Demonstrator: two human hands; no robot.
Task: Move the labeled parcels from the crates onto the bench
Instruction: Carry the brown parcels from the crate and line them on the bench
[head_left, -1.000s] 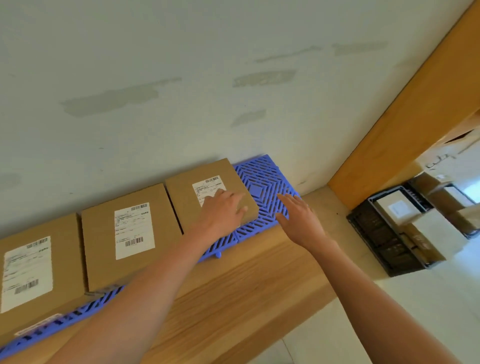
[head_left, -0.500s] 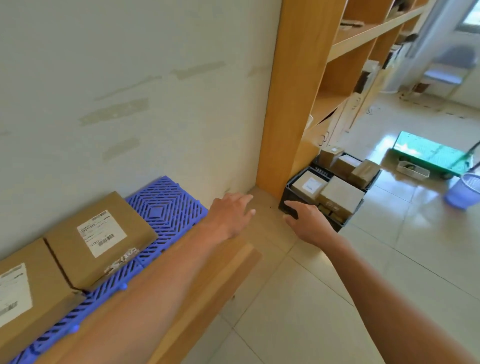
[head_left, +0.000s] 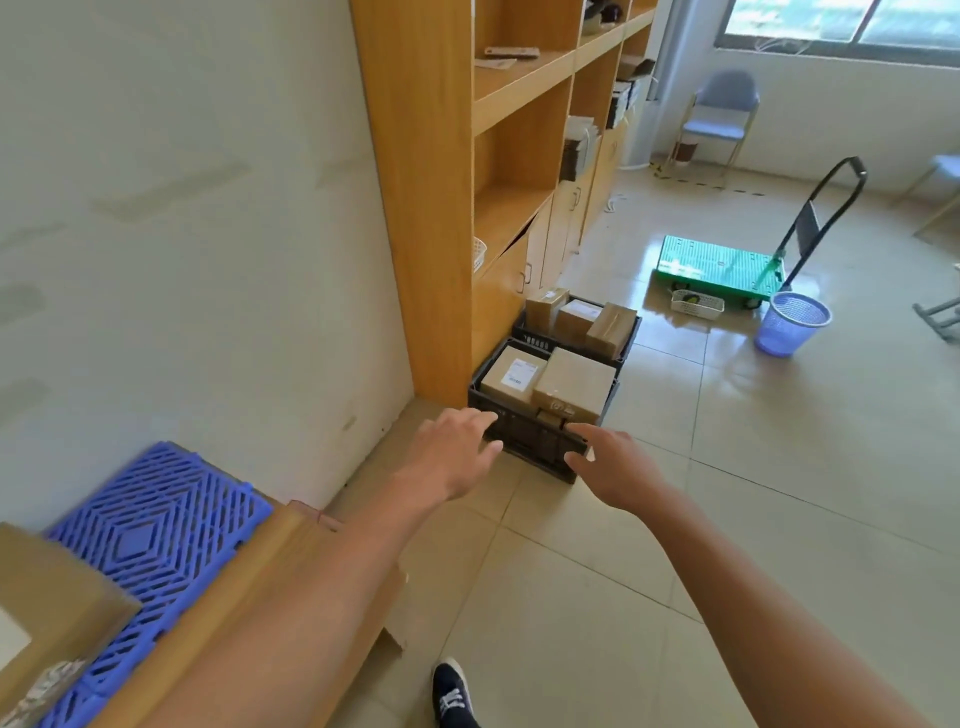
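Parcels (head_left: 571, 385) flat in near crate (head_left: 524, 441), long axes toward window.

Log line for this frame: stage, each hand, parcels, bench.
stage: reaching toward near crate | left hand: open, empty | right hand: open, empty | labeled parcel: in near crate | bench: blue mat, one parcel on it

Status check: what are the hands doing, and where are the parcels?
Left hand and right hand open, empty. Parcels sit in near crate. Nothing blocking.
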